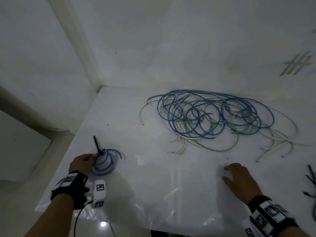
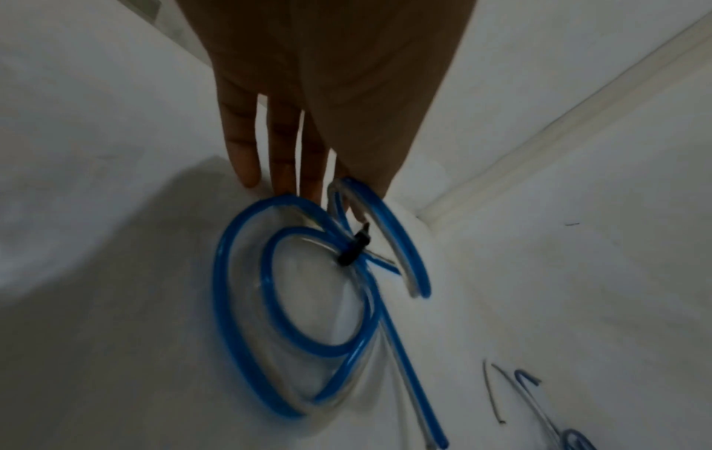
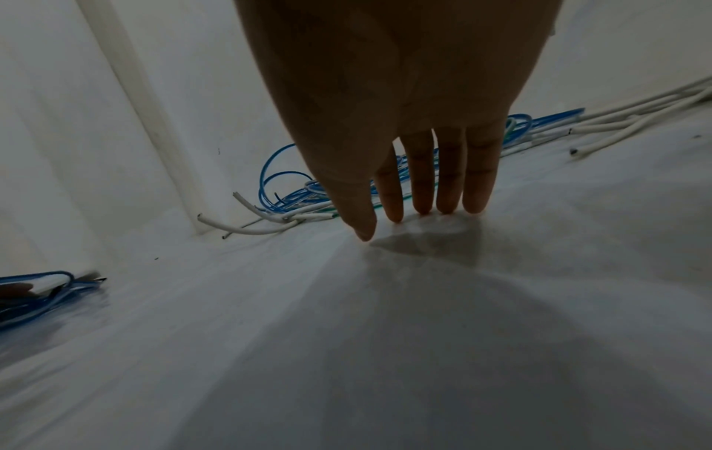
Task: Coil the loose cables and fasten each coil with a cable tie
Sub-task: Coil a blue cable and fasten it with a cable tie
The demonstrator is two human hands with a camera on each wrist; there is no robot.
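Left hand [image 1: 81, 164]: bare, no glove or sleeve. Left wrist strap [image 1: 71, 189]: black, broad, carrying white square tags printed with black fiducial patterns. Left camera module [image 1: 99, 193]: white, boxy, mounted on the strap's inner side, one black-and-white coded marker on its top face and another on its near end; a thin black cable [image 1: 78, 218] leaves it. Right hand [image 1: 239, 180]: bare. Right wrist strap [image 1: 271, 218]: black, with several white coded tags in a row.
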